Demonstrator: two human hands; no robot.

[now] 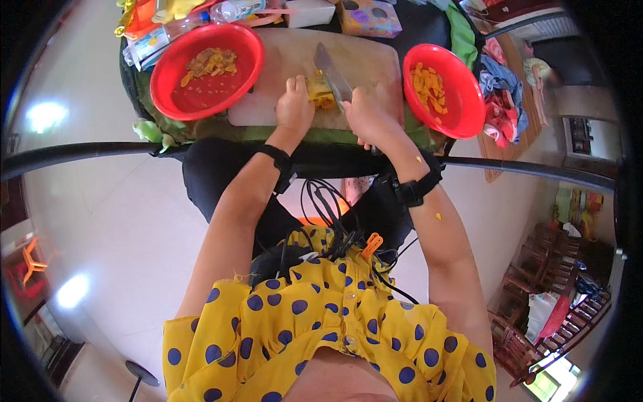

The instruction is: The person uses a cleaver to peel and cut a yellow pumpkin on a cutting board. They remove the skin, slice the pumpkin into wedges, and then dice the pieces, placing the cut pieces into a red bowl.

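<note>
On a pale cutting board [271, 55] lies a chunk of orange-yellow flesh, probably pumpkin [320, 91]. My left hand [295, 104] holds it down by its left side, fingers bent. My right hand [369, 118] grips a kitchen knife [331, 73], whose blade slants up and left across the board, at the chunk's right edge. The red plastic basin [168, 93] on the left holds peelings and seeds. Another red basin [464, 98], on the right, contains small orange pieces.
Plastic bottles [237, 9], a white box [310, 13] and a patterned tissue box [370, 18] stand behind the board. A black bar [90, 149] runs along the near side. Black cables [326, 201] hang by my lap. Clothes [505, 100] lie at the right.
</note>
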